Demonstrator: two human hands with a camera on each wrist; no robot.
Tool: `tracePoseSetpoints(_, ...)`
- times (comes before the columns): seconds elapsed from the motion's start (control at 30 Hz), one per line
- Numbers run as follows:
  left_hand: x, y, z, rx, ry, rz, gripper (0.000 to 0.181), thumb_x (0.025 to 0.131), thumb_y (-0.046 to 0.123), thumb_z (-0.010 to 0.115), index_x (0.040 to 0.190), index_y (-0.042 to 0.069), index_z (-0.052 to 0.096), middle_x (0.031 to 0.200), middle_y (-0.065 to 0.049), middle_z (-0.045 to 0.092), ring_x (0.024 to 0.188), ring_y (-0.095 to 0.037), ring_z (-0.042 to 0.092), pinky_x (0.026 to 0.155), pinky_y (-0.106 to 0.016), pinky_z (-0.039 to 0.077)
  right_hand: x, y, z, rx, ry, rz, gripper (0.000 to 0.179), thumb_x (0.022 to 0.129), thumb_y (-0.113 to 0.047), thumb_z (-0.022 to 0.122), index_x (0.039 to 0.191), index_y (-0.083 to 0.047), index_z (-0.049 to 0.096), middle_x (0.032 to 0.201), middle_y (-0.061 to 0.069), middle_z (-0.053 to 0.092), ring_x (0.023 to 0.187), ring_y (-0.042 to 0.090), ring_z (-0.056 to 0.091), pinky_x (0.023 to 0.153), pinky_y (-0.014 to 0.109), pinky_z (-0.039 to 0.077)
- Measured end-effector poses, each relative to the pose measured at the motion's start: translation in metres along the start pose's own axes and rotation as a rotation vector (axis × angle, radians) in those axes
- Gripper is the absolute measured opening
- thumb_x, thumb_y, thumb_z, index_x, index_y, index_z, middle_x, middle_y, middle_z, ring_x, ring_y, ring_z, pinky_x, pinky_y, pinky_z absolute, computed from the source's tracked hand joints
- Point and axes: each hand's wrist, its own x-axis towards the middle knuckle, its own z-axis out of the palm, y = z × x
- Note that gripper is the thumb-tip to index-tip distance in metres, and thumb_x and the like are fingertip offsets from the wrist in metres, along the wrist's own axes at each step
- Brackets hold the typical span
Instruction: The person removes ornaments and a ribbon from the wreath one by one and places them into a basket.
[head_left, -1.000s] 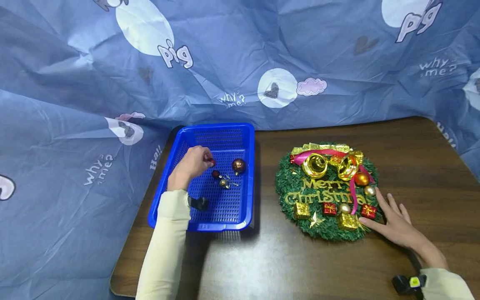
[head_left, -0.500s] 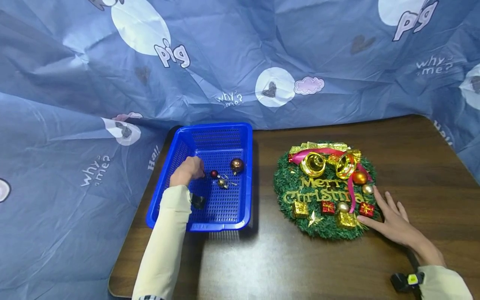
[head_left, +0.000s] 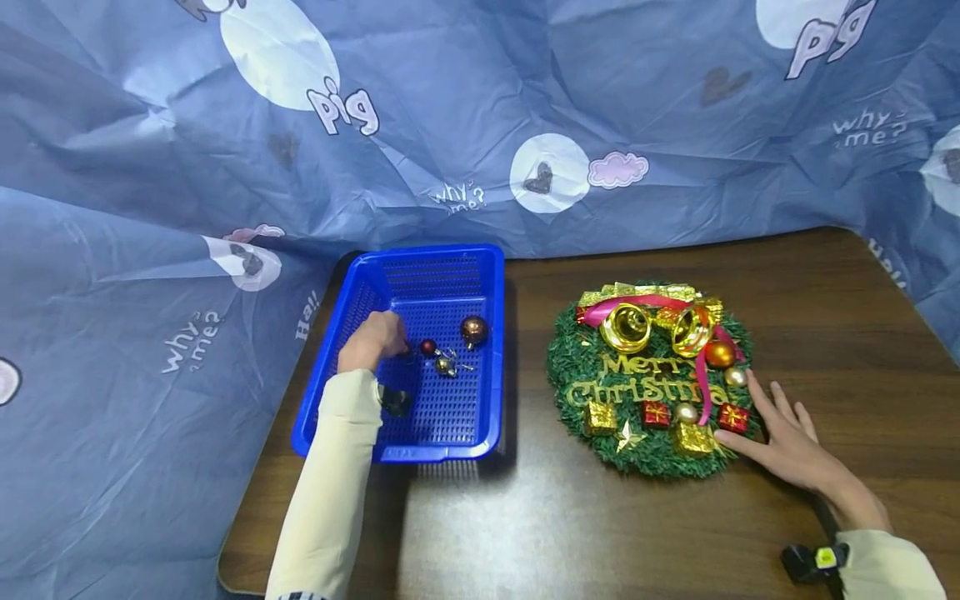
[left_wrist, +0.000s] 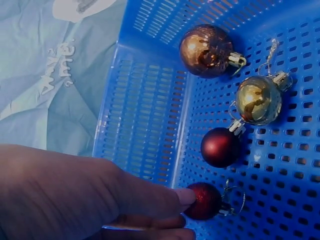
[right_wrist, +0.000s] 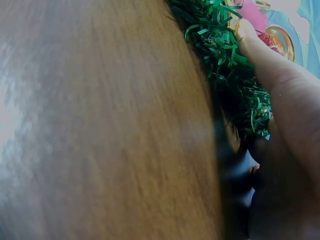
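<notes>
My left hand point(head_left: 372, 340) reaches into the blue basket point(head_left: 495, 400). In the left wrist view its thumb lies against a glittery red Christmas ball point(left_wrist: 204, 201), with the fingers curled just below, so the ball is pinched at the fingertips. A smooth dark red ball point(left_wrist: 220, 147), a shiny gold ball point(left_wrist: 258, 100) and a larger bronze ball point(left_wrist: 206, 51) lie near it on the basket floor. My right hand point(head_left: 798, 450) rests with spread, fairly straight fingers at the right edge of a green Christmas wreath point(head_left: 652, 462). In the right wrist view, its thumb touches the wreath.
Both the basket and the wreath stand on a dark wooden table point(head_left: 525, 533). Gold bells point(head_left: 627, 329), small gift boxes and a pink ribbon decorate the wreath. A blue printed cloth point(head_left: 450, 125) hangs behind and to the left of the table.
The left hand has moved down in the basket with the glittery red ball at its fingertips. It stays nearly still over the last half second. The right hand keeps its place at the wreath.
</notes>
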Motion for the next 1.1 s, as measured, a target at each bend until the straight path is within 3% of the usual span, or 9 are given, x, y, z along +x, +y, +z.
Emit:
tracePoseSetpoints(0.23,-0.005,-0.002,-0.005,0.016,0.076,0.041,0.026,0.082,0.014,0.065,0.106,0.003,0.064,0.116,-0.022,0.063,0.106,-0.038,0.061,0.092,-0.051,0.049,0.001,0.0,0.0,-0.001,-0.003,0.001,0.098,0.092,-0.051,0.054,0.149,-0.023,-0.021,0.15,0.037,-0.015,0.138,0.052,-0.019,0.104,0.067,-0.022)
tracePoseSetpoints(0.33,-0.012,0.003,-0.01,0.006,0.109,0.069,0.028,0.084,0.013,0.065,0.11,0.001,0.063,0.117,-0.022,0.063,0.107,-0.038,0.06,0.093,-0.05,0.048,0.001,0.001,0.0,0.004,-0.01,0.006,0.098,0.092,-0.051,0.054,0.149,-0.024,-0.021,0.15,0.037,-0.015,0.138,0.051,-0.019,0.104,0.067,-0.022)
tracePoseSetpoints(0.53,-0.031,0.024,-0.024,-0.033,0.211,0.138,0.029,0.086,0.012,0.064,0.112,0.001,0.061,0.117,-0.021,0.06,0.108,-0.039,0.059,0.093,-0.05,0.047,0.001,0.001,0.0,0.004,-0.009,0.004,0.098,0.092,-0.051,0.053,0.149,-0.023,-0.021,0.149,0.037,-0.016,0.138,0.051,-0.02,0.104,0.067,-0.021)
tracePoseSetpoints(0.7,-0.05,0.045,-0.024,-0.071,0.312,0.224,0.028,0.086,0.013,0.068,0.111,0.001,0.063,0.111,-0.018,0.062,0.104,-0.036,0.061,0.09,-0.049,0.049,0.0,0.001,0.001,0.004,-0.008,0.003,0.098,0.092,-0.051,0.054,0.149,-0.024,-0.021,0.15,0.037,-0.016,0.138,0.051,-0.019,0.104,0.068,-0.021)
tracePoseSetpoints(0.9,-0.068,0.07,-0.025,-0.09,0.372,0.323,0.028,0.086,0.014,0.07,0.11,0.001,0.064,0.108,-0.016,0.062,0.1,-0.033,0.062,0.087,-0.045,0.051,-0.001,0.0,0.001,0.007,-0.004,0.004,0.098,0.092,-0.051,0.054,0.149,-0.023,-0.021,0.151,0.036,-0.014,0.138,0.051,-0.019,0.104,0.067,-0.021)
tracePoseSetpoints(1.1,-0.078,0.089,-0.023,-0.105,0.39,0.377,0.026,0.087,0.016,0.069,0.11,0.004,0.064,0.106,-0.014,0.061,0.098,-0.03,0.062,0.085,-0.044,0.052,0.0,-0.001,-0.001,0.004,0.005,0.006,0.099,0.091,-0.052,0.054,0.149,-0.023,-0.021,0.15,0.037,-0.014,0.138,0.051,-0.019,0.104,0.067,-0.021)
